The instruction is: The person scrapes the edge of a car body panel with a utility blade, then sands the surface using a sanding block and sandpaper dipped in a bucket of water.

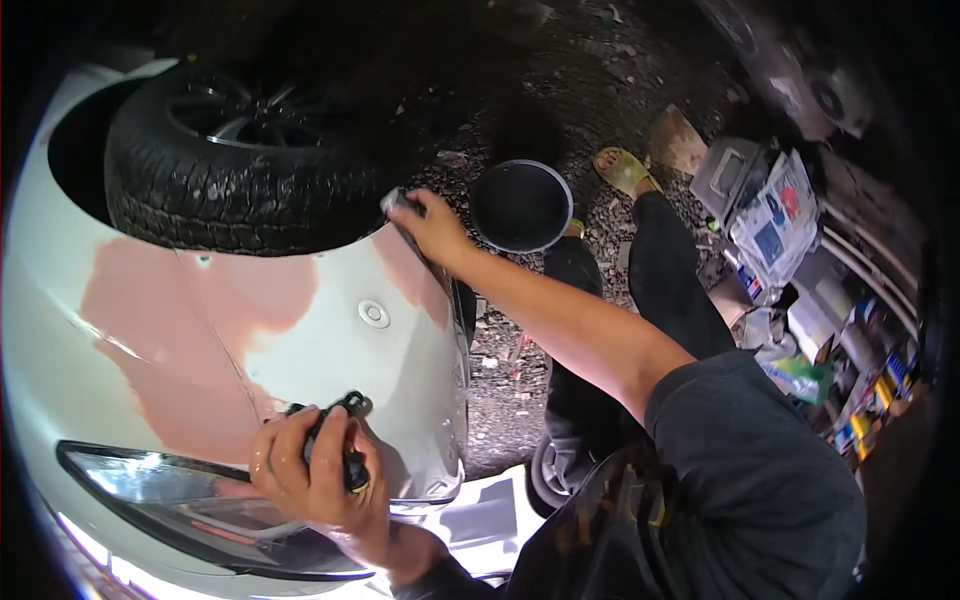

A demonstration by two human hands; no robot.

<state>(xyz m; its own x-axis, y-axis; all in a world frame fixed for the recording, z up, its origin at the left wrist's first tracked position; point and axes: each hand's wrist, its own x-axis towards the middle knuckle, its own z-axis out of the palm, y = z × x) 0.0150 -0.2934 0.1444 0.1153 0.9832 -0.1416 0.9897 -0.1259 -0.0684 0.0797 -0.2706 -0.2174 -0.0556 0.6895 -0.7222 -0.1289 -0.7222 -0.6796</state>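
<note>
My right hand (435,230) reaches to the front edge of the wheel arch, with its fingers closed on a small grey pad (401,203). The pad is at the arch edge, beside a pinkish patch (408,275) on the white car panel (330,370). Lower down, my left hand (318,475) is wrapped round a black device (352,462) with a yellow part and a loop, above the panel near the headlight (200,505). A larger pinkish patch (190,330) spreads over the panel below the tyre (240,195).
A dark bucket (520,206) with a pale rim stands on the gravel. Near it are my legs and a yellow-green sandal (620,170). On the right are a grey box (726,178), newspaper (775,220), bottles and other clutter.
</note>
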